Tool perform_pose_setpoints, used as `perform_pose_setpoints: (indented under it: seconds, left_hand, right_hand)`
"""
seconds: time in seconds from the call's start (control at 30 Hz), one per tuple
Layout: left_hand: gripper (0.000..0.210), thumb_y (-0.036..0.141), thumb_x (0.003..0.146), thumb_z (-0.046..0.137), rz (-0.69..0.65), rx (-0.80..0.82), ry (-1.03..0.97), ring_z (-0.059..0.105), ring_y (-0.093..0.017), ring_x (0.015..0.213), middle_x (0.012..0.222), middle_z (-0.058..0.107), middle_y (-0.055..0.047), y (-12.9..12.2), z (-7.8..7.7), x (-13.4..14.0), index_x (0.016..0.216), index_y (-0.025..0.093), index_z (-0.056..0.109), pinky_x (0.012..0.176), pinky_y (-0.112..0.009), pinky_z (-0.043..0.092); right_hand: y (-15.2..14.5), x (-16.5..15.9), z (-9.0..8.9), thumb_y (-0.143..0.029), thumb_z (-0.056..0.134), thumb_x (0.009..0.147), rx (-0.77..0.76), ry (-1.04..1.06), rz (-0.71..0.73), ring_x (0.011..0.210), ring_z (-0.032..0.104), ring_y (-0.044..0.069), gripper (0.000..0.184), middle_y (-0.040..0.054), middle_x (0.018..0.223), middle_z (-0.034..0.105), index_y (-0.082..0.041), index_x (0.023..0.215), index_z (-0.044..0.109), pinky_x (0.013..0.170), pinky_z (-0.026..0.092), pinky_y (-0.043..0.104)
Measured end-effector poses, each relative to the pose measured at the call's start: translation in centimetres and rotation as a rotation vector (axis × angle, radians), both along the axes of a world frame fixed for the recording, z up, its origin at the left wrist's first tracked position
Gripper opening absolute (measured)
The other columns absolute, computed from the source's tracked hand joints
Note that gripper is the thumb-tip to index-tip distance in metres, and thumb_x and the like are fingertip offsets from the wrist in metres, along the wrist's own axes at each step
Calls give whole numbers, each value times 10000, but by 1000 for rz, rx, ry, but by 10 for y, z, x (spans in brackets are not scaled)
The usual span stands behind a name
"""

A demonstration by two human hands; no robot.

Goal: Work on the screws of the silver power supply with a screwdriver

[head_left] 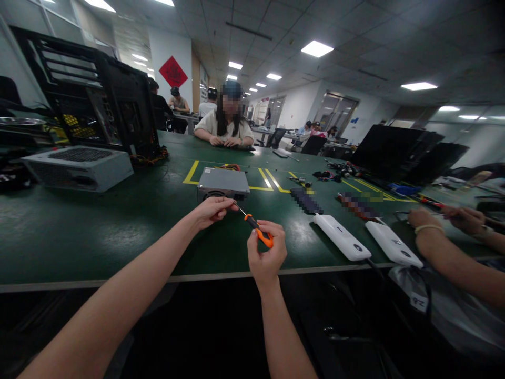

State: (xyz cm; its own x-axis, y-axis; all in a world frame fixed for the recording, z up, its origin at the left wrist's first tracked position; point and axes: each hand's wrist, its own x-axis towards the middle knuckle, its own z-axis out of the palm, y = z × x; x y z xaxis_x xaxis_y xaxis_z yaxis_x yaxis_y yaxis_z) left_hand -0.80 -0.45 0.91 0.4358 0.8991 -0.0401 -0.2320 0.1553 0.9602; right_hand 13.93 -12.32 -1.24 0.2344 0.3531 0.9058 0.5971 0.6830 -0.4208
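Note:
My right hand point(268, 250) grips an orange and black screwdriver point(258, 230), its shaft slanting up and left. The tip reaches the fingers of my left hand point(215, 210), which are pinched together in front of a grey computer power supply point(224, 181). Whatever sits between those left fingers is too small or hidden to make out. The power supply lies on the green table, its fan side partly covered by my left hand, with coloured cables point(231, 167) behind it.
To the left stand a larger power supply point(81, 167) and an open black computer case point(90, 95). White power banks point(342, 237) and phones lie on the right. A co-worker's hands point(426, 221) work at far right; another person point(224, 118) sits opposite. Monitors point(394, 152) stand behind.

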Motion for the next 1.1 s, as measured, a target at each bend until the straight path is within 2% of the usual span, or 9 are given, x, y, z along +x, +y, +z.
perform_pose_setpoints:
  seconds: [0.17,0.43,0.63,1.1]
  left_hand:
    - [180,232,778,620,-16,13,39,321,24,387,810,649,-72,-2,1,0,896,95,626,332,-113,165]
    - [362,282,748,648,-74,68,207,366,5,438,969,659,-113,-3,-1,1,1065,113,601,363,-145,189]
    - [322,280,764,615,-47,88,295,391,-15,468,947,663,-102,-2,-3,2,1033,105,591,389,-157,208]
    - [353,305,734,641,-44,79,278,422,-28,507,927,664,-85,1,-7,1,1031,119,600,452,-179,266]
  right_hand:
    - [1,-1,-2,-109,552,755,0,12,-10,868,593,170,198,50,916,583,-198,924,502,737,507,348]
    - [2,0,0,-112,540,771,1,37,-97,891,574,174,174,57,929,571,-197,917,499,766,496,371]
    - [4,0,1,-100,530,771,-19,53,-119,901,561,172,159,55,925,561,-190,901,510,789,479,368]
    - [5,0,2,-109,509,771,-66,40,-140,882,555,165,146,41,909,554,-196,889,502,789,473,360]
